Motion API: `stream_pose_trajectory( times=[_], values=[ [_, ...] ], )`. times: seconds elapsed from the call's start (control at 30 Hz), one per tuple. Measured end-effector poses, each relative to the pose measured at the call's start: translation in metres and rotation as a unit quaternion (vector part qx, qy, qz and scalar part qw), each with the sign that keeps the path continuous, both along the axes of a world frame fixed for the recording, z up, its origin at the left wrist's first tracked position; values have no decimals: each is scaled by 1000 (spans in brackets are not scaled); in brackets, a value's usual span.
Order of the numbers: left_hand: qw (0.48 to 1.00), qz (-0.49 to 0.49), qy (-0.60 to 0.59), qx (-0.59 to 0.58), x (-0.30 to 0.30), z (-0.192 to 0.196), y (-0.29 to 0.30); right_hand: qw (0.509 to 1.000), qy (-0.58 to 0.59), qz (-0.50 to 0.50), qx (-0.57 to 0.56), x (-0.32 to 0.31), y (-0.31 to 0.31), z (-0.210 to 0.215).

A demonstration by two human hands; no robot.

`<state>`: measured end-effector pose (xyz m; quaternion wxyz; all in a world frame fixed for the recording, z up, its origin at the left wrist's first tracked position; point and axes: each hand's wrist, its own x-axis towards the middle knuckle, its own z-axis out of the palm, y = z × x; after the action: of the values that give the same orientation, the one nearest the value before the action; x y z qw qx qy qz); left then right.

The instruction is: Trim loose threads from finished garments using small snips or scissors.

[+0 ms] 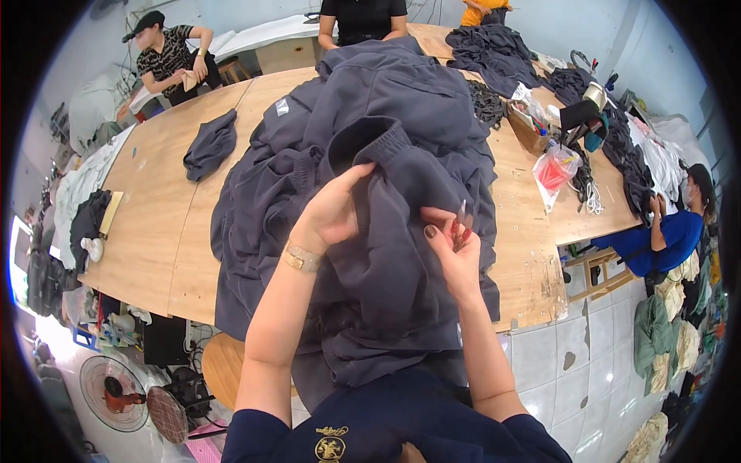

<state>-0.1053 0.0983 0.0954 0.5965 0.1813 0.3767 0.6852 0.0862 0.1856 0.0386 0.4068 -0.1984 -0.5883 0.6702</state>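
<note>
A dark grey garment (397, 224) with a gathered elastic edge (378, 147) is lifted in front of me, its opening facing up. My left hand (330, 212) grips it just below that edge, thumb outermost; the other fingers are partly hidden by cloth. At the garment's right side, my right hand (454, 245) is closed around small thread snips (463, 210), their pointed metal tip standing up and red showing between the fingers. Beneath both hands lies a big heap of the same dark grey garments (417, 89), spilling over the table's near edge.
The wooden table (162, 231) carries a single folded dark piece (211, 144) at left. At right are a cardboard box (527, 127), a clear bag with red contents (556, 168) and more dark cloth (494, 58). Co-workers stand or sit around; a fan (116, 393) stands lower left.
</note>
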Motion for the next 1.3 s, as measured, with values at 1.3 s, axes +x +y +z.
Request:
stream_pose_trajectory(
  times=[1.3],
  values=[
    [989,128,-7,68,75,-4,-54,984,170,-57,-6,38,-16,42]
  ],
)
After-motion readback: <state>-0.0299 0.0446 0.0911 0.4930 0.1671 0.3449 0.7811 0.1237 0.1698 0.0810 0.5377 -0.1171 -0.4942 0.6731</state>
